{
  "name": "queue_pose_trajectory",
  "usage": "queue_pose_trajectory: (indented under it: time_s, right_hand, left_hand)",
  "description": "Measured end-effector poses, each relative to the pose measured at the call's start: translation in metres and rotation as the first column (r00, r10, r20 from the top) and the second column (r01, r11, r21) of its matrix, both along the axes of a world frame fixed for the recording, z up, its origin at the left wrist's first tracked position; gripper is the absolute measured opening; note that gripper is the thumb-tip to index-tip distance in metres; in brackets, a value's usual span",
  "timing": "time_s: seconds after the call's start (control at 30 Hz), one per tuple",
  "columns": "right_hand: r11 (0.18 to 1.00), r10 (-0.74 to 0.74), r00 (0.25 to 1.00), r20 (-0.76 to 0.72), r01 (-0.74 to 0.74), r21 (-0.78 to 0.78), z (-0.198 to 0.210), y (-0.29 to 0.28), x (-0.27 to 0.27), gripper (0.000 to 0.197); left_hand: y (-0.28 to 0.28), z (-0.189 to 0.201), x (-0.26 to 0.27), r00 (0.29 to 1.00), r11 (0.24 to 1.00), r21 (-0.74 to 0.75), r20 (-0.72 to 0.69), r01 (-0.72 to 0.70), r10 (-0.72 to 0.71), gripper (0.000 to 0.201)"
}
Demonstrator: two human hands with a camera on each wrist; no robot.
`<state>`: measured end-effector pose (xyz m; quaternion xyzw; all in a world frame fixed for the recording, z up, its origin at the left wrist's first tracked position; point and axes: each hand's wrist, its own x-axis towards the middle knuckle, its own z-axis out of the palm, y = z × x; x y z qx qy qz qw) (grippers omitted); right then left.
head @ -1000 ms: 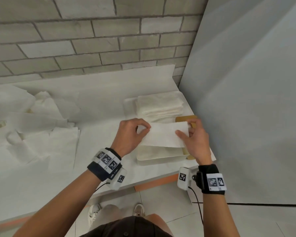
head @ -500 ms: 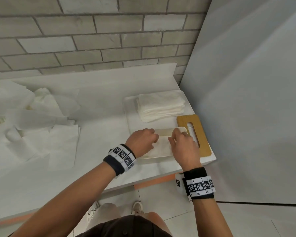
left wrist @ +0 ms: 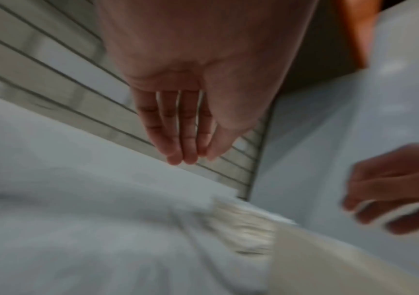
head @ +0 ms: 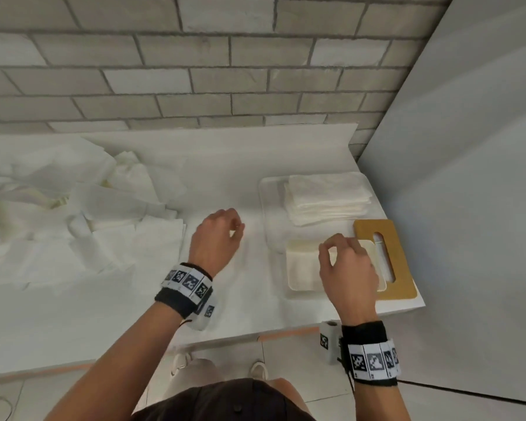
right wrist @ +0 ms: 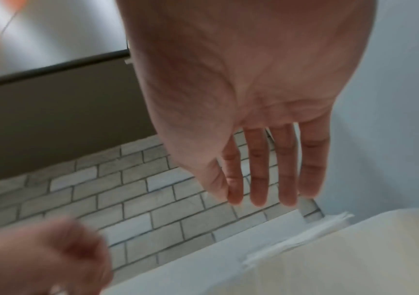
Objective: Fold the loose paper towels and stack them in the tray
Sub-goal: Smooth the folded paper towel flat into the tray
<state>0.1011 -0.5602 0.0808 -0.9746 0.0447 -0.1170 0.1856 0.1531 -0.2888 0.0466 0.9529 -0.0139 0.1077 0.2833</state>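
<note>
A cream tray (head: 298, 285) near the table's front right corner holds a folded paper towel (head: 304, 261). My right hand (head: 337, 247) hovers just above it with relaxed fingers (right wrist: 261, 179) and holds nothing. My left hand (head: 234, 232) is over bare table left of the tray, its fingers (left wrist: 183, 139) straight and empty. Behind the cream tray, a stack of folded towels (head: 325, 199) lies on a flat white tray (head: 266, 208). Loose paper towels (head: 73, 223) are piled at the left of the table.
A wooden lid with a slot (head: 401, 268) lies right of the cream tray, at the table's edge. A brick wall (head: 195, 86) runs along the back and a grey panel (head: 468, 208) closes the right side. The table's front edge (head: 225, 338) is near my wrists.
Both hands lowered the folded towel into the cream tray and let go of it. The left hand has moved left over the table; the right hand has lifted slightly.
</note>
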Motion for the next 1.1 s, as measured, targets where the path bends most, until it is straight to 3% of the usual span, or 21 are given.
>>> queue_pose_trajectory:
  time_s: [0.07,0.17,0.23,0.3,0.43,0.53,0.6,0.7,0.8,1.0,1.1]
  right_hand:
    - [0.994,0.042,0.998,0.044,-0.046,0.095,0.004,0.028,-0.003,0.009]
    - [0.976,0.125,0.99,0.058,-0.133,0.172,0.005,0.064,-0.003,0.008]
    - [0.963,0.179,0.983,0.049,-0.186,0.194,0.002,0.088,0.0,0.007]
    - [0.947,0.222,0.975,0.025,-0.222,0.231,-0.006,0.109,0.003,0.007]
    - [0.898,0.36,0.926,-0.118,-0.309,0.314,-0.044,0.155,0.02,0.007]
    - [0.855,0.44,0.833,-0.335,-0.274,0.441,-0.073,0.187,0.035,0.049]
    - [0.843,0.448,0.813,-0.371,-0.246,0.478,-0.09,0.2,0.044,0.066]
    - [0.787,0.474,0.831,-0.291,-0.251,0.564,-0.11,0.204,0.056,0.042]
    - [0.759,0.416,0.877,-0.241,-0.189,0.623,-0.11,0.196,0.063,0.031]
    - [0.747,0.276,0.946,-0.172,-0.099,0.657,-0.082,0.163,0.068,0.042]
    - [0.744,0.274,0.948,-0.164,-0.1,0.661,-0.054,0.15,0.069,0.028]
  left_hand:
    - [0.068,-0.021,0.005,0.976,0.98,0.067,-0.099,-0.187,0.193,0.006]
    - [0.152,-0.051,0.013,0.842,0.91,0.227,-0.351,-0.347,0.408,0.049]
    - [0.187,-0.068,0.014,0.747,0.89,0.283,-0.485,-0.358,0.455,0.079]
    - [0.2,-0.082,0.012,0.739,0.908,0.238,-0.528,-0.343,0.418,0.088]
    - [0.176,-0.096,-0.001,0.838,0.964,0.058,-0.483,-0.26,0.255,0.06]
    - [0.149,-0.103,-0.02,0.913,0.966,-0.146,-0.381,-0.215,0.146,0.032]
    - [0.134,-0.1,-0.029,0.947,0.946,-0.281,-0.313,-0.163,0.071,0.029]
    - [0.121,-0.088,-0.035,0.963,0.884,-0.45,-0.269,-0.125,0.0,0.029]
    - [0.124,-0.082,-0.035,0.944,0.833,-0.534,-0.327,-0.148,-0.042,0.031]
    - [0.131,-0.081,-0.026,0.932,0.827,-0.502,-0.357,-0.253,0.068,0.025]
    - [0.124,-0.081,-0.022,0.93,0.801,-0.525,-0.354,-0.288,0.102,0.015]
